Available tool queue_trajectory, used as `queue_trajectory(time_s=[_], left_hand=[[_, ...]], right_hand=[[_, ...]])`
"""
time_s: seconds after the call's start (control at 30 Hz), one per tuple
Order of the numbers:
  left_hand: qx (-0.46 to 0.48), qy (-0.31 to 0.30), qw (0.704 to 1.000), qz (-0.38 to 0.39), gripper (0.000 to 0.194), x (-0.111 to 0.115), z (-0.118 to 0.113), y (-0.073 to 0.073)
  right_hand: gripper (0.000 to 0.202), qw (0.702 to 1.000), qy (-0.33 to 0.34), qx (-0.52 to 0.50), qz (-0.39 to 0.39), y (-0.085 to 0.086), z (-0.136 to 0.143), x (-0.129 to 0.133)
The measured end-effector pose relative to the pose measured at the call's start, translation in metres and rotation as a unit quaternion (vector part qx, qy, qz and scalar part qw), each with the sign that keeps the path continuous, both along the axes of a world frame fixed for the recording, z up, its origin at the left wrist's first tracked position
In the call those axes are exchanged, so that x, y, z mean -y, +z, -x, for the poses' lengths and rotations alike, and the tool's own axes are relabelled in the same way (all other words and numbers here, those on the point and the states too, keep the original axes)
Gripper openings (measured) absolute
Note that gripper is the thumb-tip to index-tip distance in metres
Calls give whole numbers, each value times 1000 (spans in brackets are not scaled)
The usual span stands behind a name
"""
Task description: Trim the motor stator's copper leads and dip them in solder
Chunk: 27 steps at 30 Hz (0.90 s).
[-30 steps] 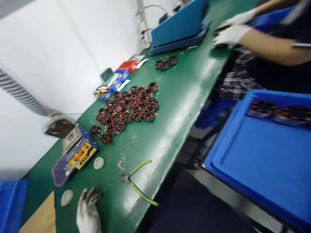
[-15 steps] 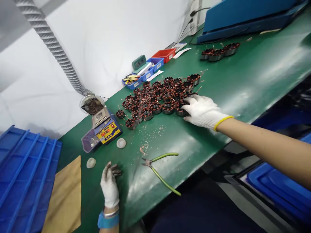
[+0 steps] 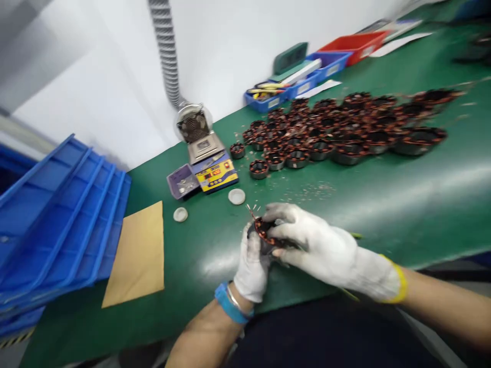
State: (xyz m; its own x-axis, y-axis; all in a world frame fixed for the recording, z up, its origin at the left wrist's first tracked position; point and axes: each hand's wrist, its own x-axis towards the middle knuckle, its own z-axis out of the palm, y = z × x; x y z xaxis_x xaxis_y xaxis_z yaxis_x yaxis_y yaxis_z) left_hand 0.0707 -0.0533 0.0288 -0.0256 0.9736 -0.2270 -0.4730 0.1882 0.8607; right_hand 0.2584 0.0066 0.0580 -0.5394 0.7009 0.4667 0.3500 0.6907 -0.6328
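A motor stator (image 3: 264, 232), a dark ring with copper windings and loose wire ends, is held between my gloved hands above the near part of the bench. My left hand (image 3: 253, 266) wraps round its left side. Over its right rim the fingers of my right hand (image 3: 318, 243) are bent, gripping it. Beneath my right hand lies a pair of pliers, mostly hidden, with only bits of the green handles (image 3: 356, 235) showing. Several more stators (image 3: 297, 157) stand in a cluster farther back, blurred toward the right.
Wire clippings (image 3: 314, 191) are scattered before the cluster. Left of them are two white discs (image 3: 237, 196), a yellow-fronted soldering station (image 3: 218, 176) and a purple tray (image 3: 182, 181). Brown card (image 3: 138, 250) and stacked blue crates (image 3: 69, 220) occupy the left. Small blue bins (image 3: 264, 105) and a red bin (image 3: 356, 46) line the wall.
My right hand has come from the cluster to my left hand, bringing a stator. My left hand has closed round it. The view has swung left, and the pliers are now mostly covered.
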Motion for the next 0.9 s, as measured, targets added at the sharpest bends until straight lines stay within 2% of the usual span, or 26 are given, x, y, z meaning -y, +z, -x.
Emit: queue_trajectory(time_s=[0.03, 0.1, 0.17, 0.23, 0.27, 0.33, 0.47, 0.5, 0.53, 0.57, 0.6, 0.7, 0.73, 0.77, 0.8, 0.83, 0.87, 0.9], left_hand=[[-12, 41, 999, -16, 77, -1, 3, 0], [-88, 102, 990, -43, 73, 1, 19, 4], [-190, 110, 974, -58, 76, 8, 42, 12], [-283, 82, 953, -69, 79, 15, 64, 21], [-331, 61, 939, -73, 79, 17, 73, 25], [-445, 20, 890, -98, 78, 20, 87, 31], [-650, -27, 731, -209, 77, 18, 93, 38], [-672, -36, 704, -228, 76, 17, 90, 39], [-683, -45, 690, -238, 76, 16, 86, 42], [-682, -52, 690, -236, 75, 16, 80, 45], [-671, -60, 706, -219, 72, 16, 73, 48], [-577, -98, 804, -108, 52, 19, 51, 58], [-545, -107, 828, -77, 45, 20, 44, 60], [-532, -109, 837, -65, 41, 21, 39, 62], [-543, -100, 830, -75, 42, 21, 35, 63], [-579, -85, 804, -105, 46, 21, 32, 64], [-627, -72, 761, -149, 52, 20, 29, 64], [-678, -64, 705, -197, 57, 19, 26, 65]], right_hand=[[21, 998, 32, -17, 47, 2, 13, 0], [51, 979, 80, -63, 178, 4, 29, -8], [76, 923, 130, -111, 346, 7, 37, -23], [80, 851, 185, -124, 475, 10, 46, -38], [82, 824, 213, -105, 515, 13, 51, -44], [83, 798, 249, -38, 548, 20, 62, -50], [67, 780, 287, 51, 553, 31, 71, -47], [65, 776, 291, 54, 557, 32, 69, -45], [63, 775, 288, 53, 560, 32, 64, -43], [61, 779, 278, 51, 559, 32, 57, -41], [60, 797, 262, 47, 543, 32, 47, -39], [58, 893, 184, 12, 411, 35, 7, -41], [59, 920, 139, -20, 365, 37, -9, -43], [60, 937, 90, -60, 333, 39, -24, -46], [62, 941, 50, -98, 320, 40, -37, -50], [64, 935, 31, -123, 330, 41, -48, -53], [65, 923, 38, -134, 358, 41, -55, -55], [67, 906, 70, -127, 398, 41, -59, -56]])
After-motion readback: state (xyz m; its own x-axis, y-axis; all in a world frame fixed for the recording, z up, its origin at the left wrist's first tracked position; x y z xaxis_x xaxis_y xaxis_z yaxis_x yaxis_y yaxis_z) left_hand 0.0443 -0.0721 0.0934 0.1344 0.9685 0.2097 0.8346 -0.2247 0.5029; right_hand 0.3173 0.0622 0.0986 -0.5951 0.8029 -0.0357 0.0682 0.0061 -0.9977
